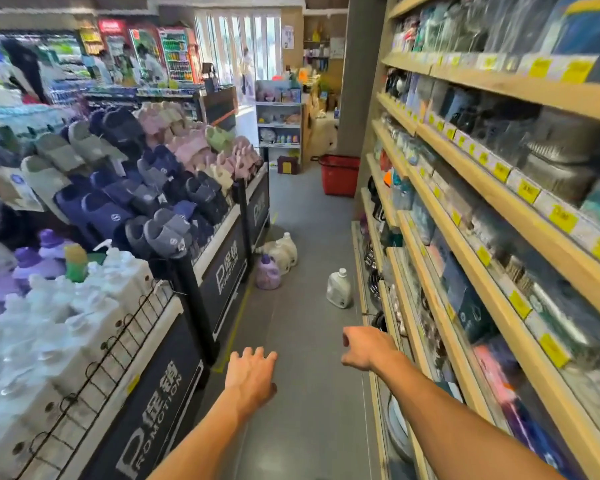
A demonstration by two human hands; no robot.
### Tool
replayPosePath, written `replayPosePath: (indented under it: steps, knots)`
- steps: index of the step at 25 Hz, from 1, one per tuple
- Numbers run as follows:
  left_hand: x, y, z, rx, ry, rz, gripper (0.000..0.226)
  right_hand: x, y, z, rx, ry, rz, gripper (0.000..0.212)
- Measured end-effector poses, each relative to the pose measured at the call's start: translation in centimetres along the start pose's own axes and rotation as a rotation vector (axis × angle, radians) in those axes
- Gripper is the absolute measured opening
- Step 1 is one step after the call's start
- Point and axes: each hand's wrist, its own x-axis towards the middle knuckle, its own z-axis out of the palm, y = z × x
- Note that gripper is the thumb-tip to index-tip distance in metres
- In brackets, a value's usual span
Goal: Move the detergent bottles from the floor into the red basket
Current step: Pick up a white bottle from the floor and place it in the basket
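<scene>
A white detergent bottle (pixel 339 289) stands alone on the grey floor near the right-hand shelving. Further left, a purple bottle (pixel 267 273) and two cream-white bottles (pixel 284 252) huddle against the foot of the slipper stand. The red basket (pixel 340 174) sits on the floor far down the aisle, beside the shelf end. My left hand (pixel 252 374) and my right hand (pixel 366 348) are stretched forward above the floor, well short of the bottles. Both hold nothing; the left's fingers are spread, the right's hang loosely curled.
Wooden shelves (pixel 492 209) packed with goods line the right side. A promotion stand (pixel 222 271) with slippers and a wire-fronted bin of white bottles (pixel 66 323) border the left. The grey aisle floor (pixel 309 341) runs between them. People stand far back at the left.
</scene>
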Motion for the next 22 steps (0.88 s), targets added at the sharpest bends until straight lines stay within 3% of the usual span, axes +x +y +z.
replayPosePath:
  steps: [10,22]
  knots:
    - [17.3,-3.5,-4.0,0.051,0.034,0.051,0.051,14.4,4.6,-3.2,0.076,-0.069,0.167,0.034]
    - [36.4,-4.2,-8.9,0.101,-0.032,0.029,0.053,33.3,8.5,-9.0,0.134,-0.113,0.163,0.034]
